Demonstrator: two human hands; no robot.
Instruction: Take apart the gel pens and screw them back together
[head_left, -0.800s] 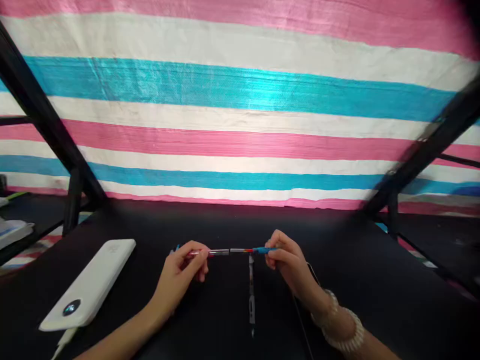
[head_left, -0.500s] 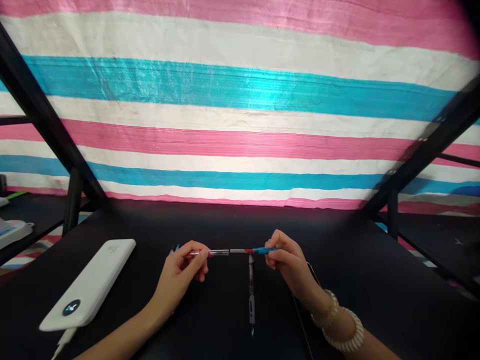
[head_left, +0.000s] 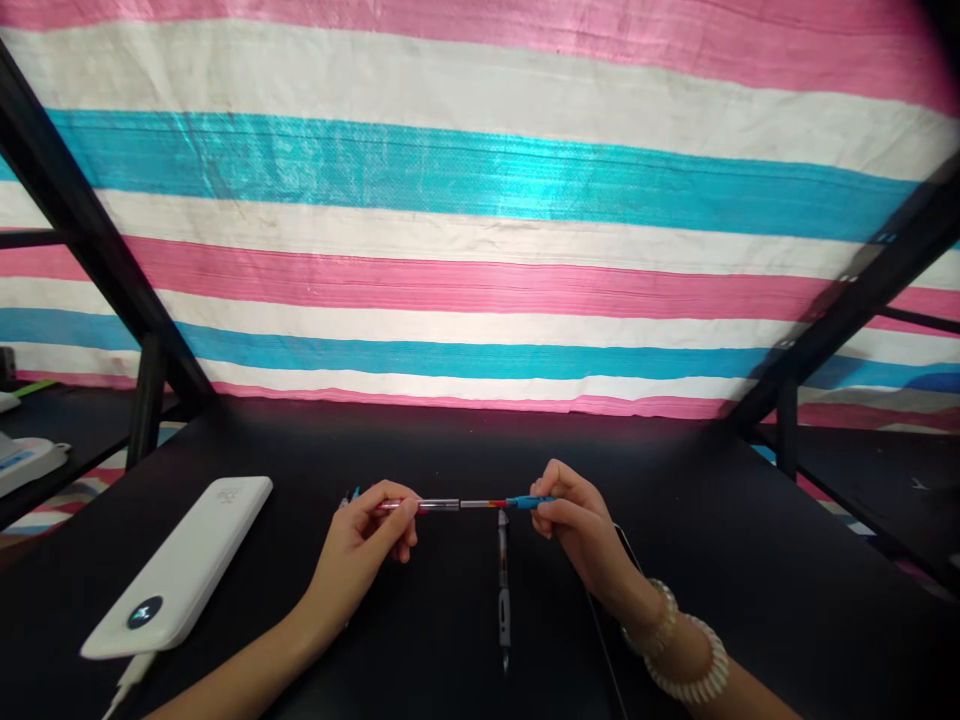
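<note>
My left hand (head_left: 375,530) pinches a clear tube-like pen barrel (head_left: 439,505) with a reddish part near the fingers. My right hand (head_left: 574,515) is closed on a blue pen part (head_left: 525,502), from which a thin refill (head_left: 480,503) with a red section points left. The barrel's open end and the refill's tip are in line, almost end to end; whether they touch I cannot tell. Below them a grey and clear pen (head_left: 504,600) lies upright in the view on the black table (head_left: 420,640).
A white power bank (head_left: 184,565) with a cable (head_left: 131,680) lies at the left. Behind the table hangs a striped sheet (head_left: 480,280) between black metal bars (head_left: 105,230). A dark, thin-edged object lies partly under my right forearm. White devices show at the far left.
</note>
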